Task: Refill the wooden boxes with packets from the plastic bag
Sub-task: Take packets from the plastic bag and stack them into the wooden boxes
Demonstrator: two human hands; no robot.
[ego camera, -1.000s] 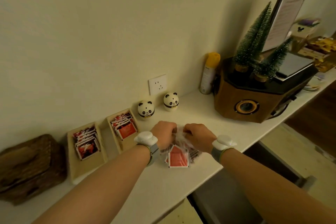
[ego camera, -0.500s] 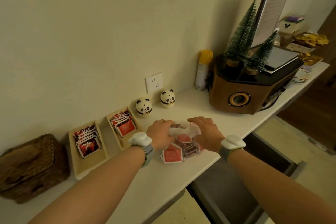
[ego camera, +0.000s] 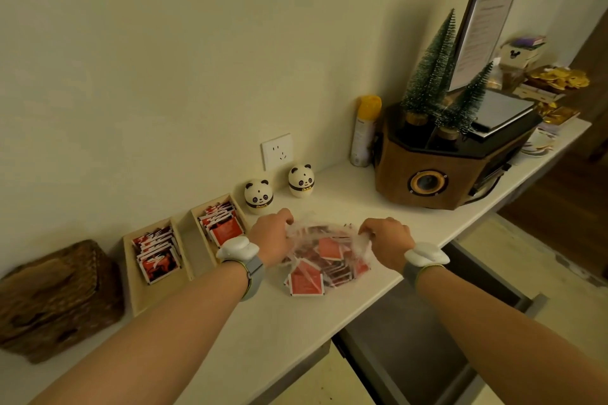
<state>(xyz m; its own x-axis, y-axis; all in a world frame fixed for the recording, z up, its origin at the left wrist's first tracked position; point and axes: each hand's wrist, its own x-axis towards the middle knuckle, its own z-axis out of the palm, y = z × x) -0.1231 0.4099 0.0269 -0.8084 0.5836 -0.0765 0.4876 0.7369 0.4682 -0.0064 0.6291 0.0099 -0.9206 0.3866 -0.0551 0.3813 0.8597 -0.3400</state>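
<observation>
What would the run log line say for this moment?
step: opening bag | left hand: grips plastic bag | right hand: grips bag | packets: inside | wooden boxes: part-filled

No text can be read anywhere. The framed sheet (ego camera: 481,28) standing on the wooden speaker (ego camera: 444,168) carries printed lines, and the yellow-capped spray can (ego camera: 363,135) bears a label, but both are too blurred to make out.
</observation>
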